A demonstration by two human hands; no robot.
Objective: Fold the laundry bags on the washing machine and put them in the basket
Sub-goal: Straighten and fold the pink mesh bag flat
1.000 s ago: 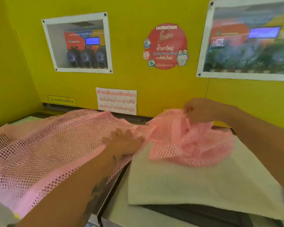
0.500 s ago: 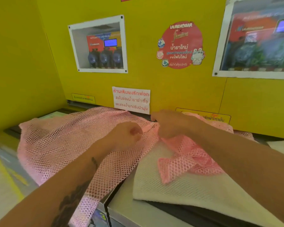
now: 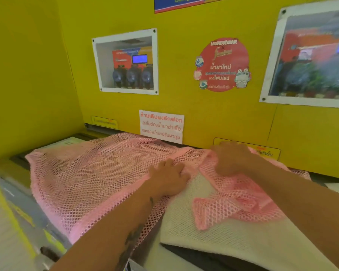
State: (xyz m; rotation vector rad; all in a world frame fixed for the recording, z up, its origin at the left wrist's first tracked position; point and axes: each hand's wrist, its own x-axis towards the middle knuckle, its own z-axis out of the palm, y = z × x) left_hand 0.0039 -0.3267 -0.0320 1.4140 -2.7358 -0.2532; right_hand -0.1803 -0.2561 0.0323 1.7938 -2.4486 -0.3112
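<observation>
Pink mesh bag (image 3: 90,178) across washing machine (image 3: 20,202), yellow wall (image 3: 184,98) behind.

We see a pink mesh laundry bag (image 3: 90,178) spread flat at left, its bunched right end overlapping a cream mesh bag (image 3: 213,237) at near right.

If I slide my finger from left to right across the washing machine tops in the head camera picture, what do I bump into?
Spread-out pink mesh bag → left hand pressing on it → right hand holding bunched pink mesh → crumpled pink mesh lying on the cream mesh bag.
</observation>
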